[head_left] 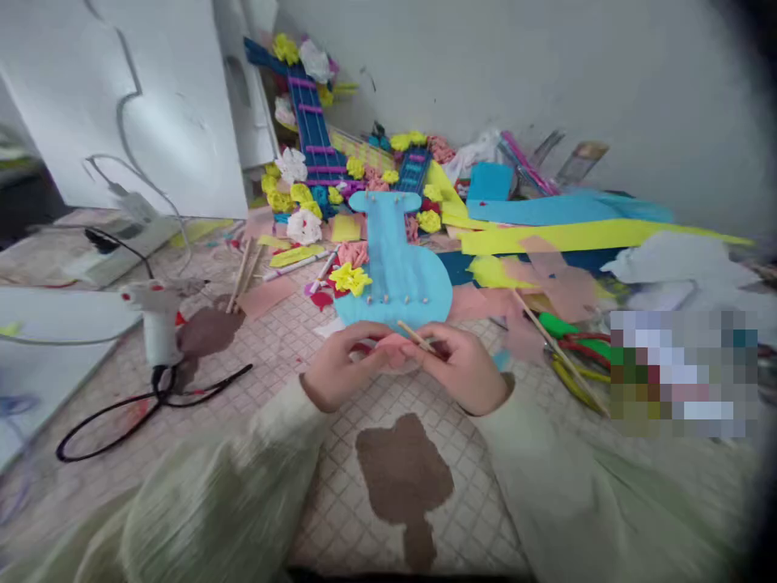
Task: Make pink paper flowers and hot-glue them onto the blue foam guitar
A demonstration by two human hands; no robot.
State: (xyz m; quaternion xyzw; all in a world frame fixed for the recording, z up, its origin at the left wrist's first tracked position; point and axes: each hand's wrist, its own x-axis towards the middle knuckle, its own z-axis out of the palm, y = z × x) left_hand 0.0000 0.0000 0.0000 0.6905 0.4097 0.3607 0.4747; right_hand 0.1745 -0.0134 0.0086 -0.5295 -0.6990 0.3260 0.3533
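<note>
Pinching pink paper [393,350] and a thin stick [416,337], both hands [340,366] [464,368] meet before the blue guitar [397,271].

No text, label, brand, number or sign can be read anywhere here; the paper shapes and sheets carry no lettering that shows, and a patch at the right is pixelated beyond reading

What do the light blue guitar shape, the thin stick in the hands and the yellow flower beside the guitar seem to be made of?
Light blue guitar shape: probably matte craft foam or card, flat and cleanly cut. Thin stick: likely bare wood, pale tan and straight. Yellow flower: crumpled paper, judging by its creased petals.
</note>
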